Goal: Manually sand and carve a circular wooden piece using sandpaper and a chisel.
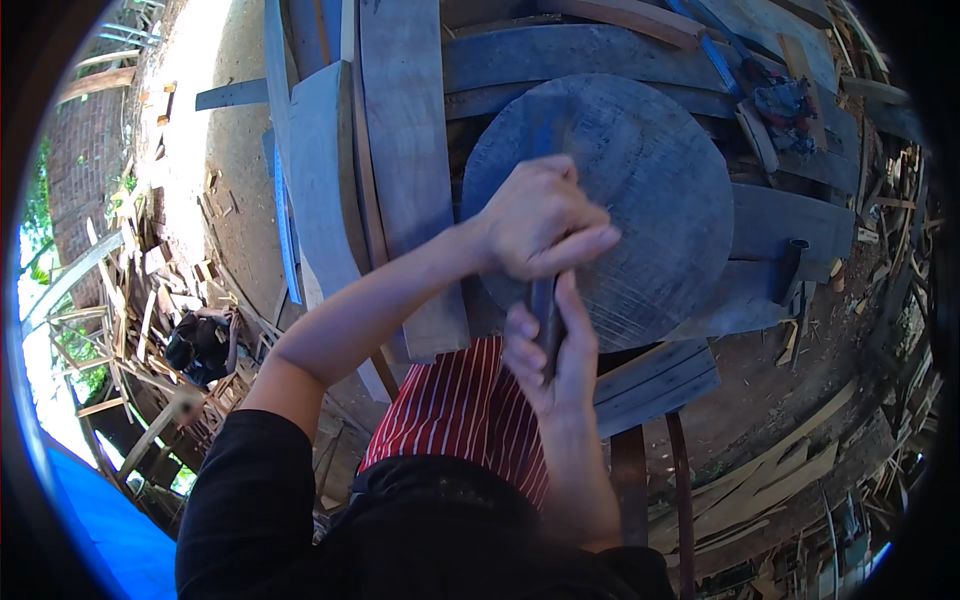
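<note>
A round wooden disc (655, 205) with a rough, streaked grey face lies before me on a stack of planks. Over its left part, my left hand (545, 220) is closed in a fist around a long dark bar-shaped tool (543, 300); its exact kind I cannot make out. Closer to my body, my right hand (560, 345) has its thumb and fingers around the near end of that tool. Beyond the left fist, the far end is smeared by motion above the disc, and I cannot tell whether it touches the wood.
Long boards (405, 130) lie left of the disc, with a blue strip (285, 230) beside them. A crumpled cloth (785, 105) rests at the far right, a dark cylindrical piece (792, 268) nearer. Another person (205, 345) crouches among wood scraps on the left.
</note>
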Motion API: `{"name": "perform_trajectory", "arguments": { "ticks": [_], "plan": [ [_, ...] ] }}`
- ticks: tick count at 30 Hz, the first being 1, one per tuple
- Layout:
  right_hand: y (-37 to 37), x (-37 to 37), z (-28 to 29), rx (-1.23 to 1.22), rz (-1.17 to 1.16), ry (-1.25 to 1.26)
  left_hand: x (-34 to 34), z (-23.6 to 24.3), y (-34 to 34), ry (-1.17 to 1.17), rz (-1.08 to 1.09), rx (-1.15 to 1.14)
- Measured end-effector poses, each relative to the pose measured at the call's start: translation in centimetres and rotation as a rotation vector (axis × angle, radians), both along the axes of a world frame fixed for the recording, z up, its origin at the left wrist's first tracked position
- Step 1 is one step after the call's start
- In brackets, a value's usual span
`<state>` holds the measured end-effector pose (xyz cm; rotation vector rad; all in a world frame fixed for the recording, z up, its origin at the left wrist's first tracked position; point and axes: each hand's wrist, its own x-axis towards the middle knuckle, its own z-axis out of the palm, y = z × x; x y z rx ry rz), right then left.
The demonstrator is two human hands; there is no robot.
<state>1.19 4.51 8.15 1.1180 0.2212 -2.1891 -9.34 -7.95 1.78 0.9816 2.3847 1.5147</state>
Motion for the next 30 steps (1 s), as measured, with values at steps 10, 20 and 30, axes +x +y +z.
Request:
{"name": "perform_trajectory", "arguments": {
  "ticks": [10, 20, 30],
  "plan": [
    [2.7, 9.2, 2.3, 0.006, 0.024, -0.063, 9.0, 2.4, 2.1, -0.065, -0.073, -0.057],
    [1.7, 4.2, -0.3, -0.013, -0.13, -0.032, 2.8, -0.2, 3.5, -0.017, -0.107, 0.024],
    [3.4, 0.7, -2.0, -0.09, -0.217, 0.064, -0.7, -0.7, 5.5, 0.005, -0.171, -0.01]
  ]
}}
